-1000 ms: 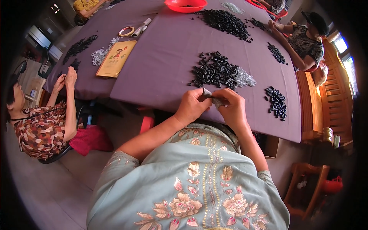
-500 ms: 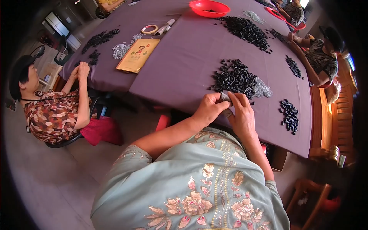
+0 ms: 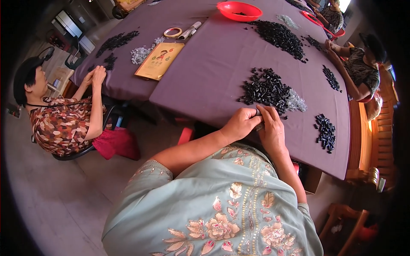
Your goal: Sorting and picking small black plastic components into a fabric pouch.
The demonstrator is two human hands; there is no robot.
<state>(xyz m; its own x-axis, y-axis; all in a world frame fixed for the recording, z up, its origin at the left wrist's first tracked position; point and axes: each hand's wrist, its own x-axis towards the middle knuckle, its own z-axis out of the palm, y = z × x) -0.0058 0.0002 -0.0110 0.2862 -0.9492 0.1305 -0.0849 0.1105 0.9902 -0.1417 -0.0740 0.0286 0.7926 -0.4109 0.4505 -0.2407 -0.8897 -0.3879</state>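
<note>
Close together at the table's near edge, both my hands are closed with fingertips meeting. My left hand [image 3: 240,124] pinches a small black cylindrical piece [image 3: 258,112] between thumb and finger. My right hand [image 3: 272,130] presses on the same piece from the other side. Greyish wrapping shows faintly on a finger, and the fingers hide most of the piece. Just beyond my hands lies a loose pile of black cylindrical pieces [image 3: 264,88]. Against its right side sits a small heap of clear, silvery pieces [image 3: 295,101]. Farther right is a smaller heap of black pieces [image 3: 326,133].
A purple cloth [image 3: 205,81] covers the table. Farther off are a red bowl [image 3: 239,12], a larger black pile [image 3: 281,39], a yellow booklet [image 3: 160,62] and a tape roll [image 3: 173,32]. People sit left [image 3: 64,123] and right [image 3: 361,70]. A wooden chair [image 3: 344,226] stands lower right.
My fingers have drawn closer together, and a black piece now shows between the fingertips. The wrapped fingers are less visible. The whole view has shifted slightly.
</note>
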